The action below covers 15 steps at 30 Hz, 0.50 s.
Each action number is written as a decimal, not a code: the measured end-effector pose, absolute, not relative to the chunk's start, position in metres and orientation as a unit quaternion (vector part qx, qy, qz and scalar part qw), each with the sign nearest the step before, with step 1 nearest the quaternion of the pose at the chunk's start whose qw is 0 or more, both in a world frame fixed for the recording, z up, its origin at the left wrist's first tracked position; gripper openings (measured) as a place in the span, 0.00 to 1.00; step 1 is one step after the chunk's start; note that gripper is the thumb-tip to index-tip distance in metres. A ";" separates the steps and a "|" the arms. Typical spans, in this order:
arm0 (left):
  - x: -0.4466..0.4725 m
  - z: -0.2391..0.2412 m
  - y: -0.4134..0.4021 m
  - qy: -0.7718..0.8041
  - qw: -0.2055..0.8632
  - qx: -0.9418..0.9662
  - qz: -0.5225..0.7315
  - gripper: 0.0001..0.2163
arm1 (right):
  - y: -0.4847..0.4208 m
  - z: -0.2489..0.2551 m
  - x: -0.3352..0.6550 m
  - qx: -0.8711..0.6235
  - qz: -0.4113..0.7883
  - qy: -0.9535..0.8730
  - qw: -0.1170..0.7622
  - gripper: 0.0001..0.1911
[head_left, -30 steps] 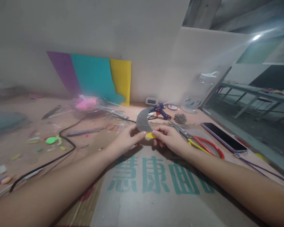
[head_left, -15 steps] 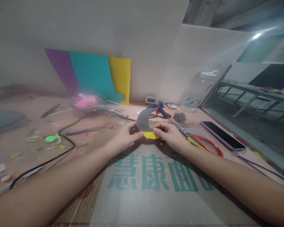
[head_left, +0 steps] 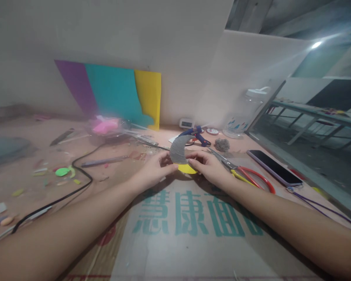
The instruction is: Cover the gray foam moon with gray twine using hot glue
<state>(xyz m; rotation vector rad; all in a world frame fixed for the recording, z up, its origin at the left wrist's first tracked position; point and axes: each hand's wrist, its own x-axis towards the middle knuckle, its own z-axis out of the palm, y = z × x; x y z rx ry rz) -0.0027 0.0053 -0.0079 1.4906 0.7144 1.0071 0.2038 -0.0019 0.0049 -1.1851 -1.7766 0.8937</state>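
Note:
A crescent-shaped piece, grey and ribbed as if wound with yarn, has a bare yellow part at its lower end. My left hand pinches it from the left, thumb toward the yellow part. From the right, my right hand grips the same piece between thumb and fingers. It is held up above the table, and the fingers behind it are partly hidden. Close to my right hand lie scissors with red and yellow handles. A ball of grey yarn sits just beyond them.
Behind the crescent rests a blue glue gun, beside a small white digital clock. A clear bottle and a phone are on the right. A black cable and scattered scraps cover the left. Coloured sheets lean against the wall.
The crescent piece has shifted very slightly, and a little more of its yellow part shows. Both hands keep nearly the same position and hold.

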 end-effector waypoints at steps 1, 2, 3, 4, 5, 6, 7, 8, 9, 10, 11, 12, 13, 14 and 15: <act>-0.003 -0.008 0.005 0.306 0.565 0.635 0.427 0.16 | -0.002 0.006 0.204 -0.467 0.338 -0.707 0.410 0.15; -0.003 -0.009 0.006 0.309 0.563 0.638 0.425 0.16 | -0.002 0.008 0.204 -0.463 0.318 -0.715 0.417 0.16; -0.003 -0.009 0.006 0.311 0.558 0.644 0.421 0.16 | -0.003 0.009 0.205 -0.459 0.296 -0.726 0.419 0.16; -0.004 -0.009 0.006 0.313 0.550 0.653 0.416 0.15 | -0.004 0.011 0.204 -0.454 0.277 -0.740 0.412 0.16; -0.004 -0.010 0.006 0.316 0.541 0.664 0.408 0.15 | -0.005 0.012 0.204 -0.450 0.263 -0.754 0.400 0.16; -0.005 -0.010 0.006 0.318 0.530 0.676 0.401 0.14 | -0.006 0.012 0.204 -0.448 0.255 -0.765 0.387 0.15; -0.005 -0.010 0.006 0.321 0.520 0.687 0.394 0.13 | -0.007 0.013 0.203 -0.448 0.255 -0.771 0.374 0.13; -0.005 -0.010 0.006 0.326 0.512 0.694 0.387 0.13 | -0.008 0.013 0.202 -0.450 0.258 -0.773 0.365 0.12; -0.005 -0.010 0.005 0.332 0.506 0.698 0.383 0.14 | -0.008 0.012 0.201 -0.452 0.263 -0.774 0.358 0.11; -0.004 -0.010 0.003 0.342 0.499 0.698 0.384 0.15 | -0.009 0.012 0.200 -0.454 0.270 -0.772 0.355 0.11; -0.004 -0.009 0.002 0.354 0.485 0.696 0.393 0.17 | -0.009 0.011 0.200 -0.457 0.276 -0.767 0.355 0.11; -0.003 -0.008 0.000 0.369 0.461 0.696 0.408 0.19 | -0.010 0.011 0.199 -0.462 0.282 -0.762 0.356 0.11; -0.003 -0.007 -0.003 0.383 0.422 0.699 0.432 0.20 | -0.010 0.011 0.199 -0.469 0.285 -0.755 0.358 0.11; -0.003 -0.005 -0.005 0.396 0.367 0.708 0.456 0.21 | -0.010 0.012 0.199 -0.475 0.286 -0.750 0.360 0.12; -0.003 -0.004 -0.008 0.403 0.304 0.723 0.471 0.19 | -0.011 0.012 0.199 -0.480 0.287 -0.746 0.361 0.12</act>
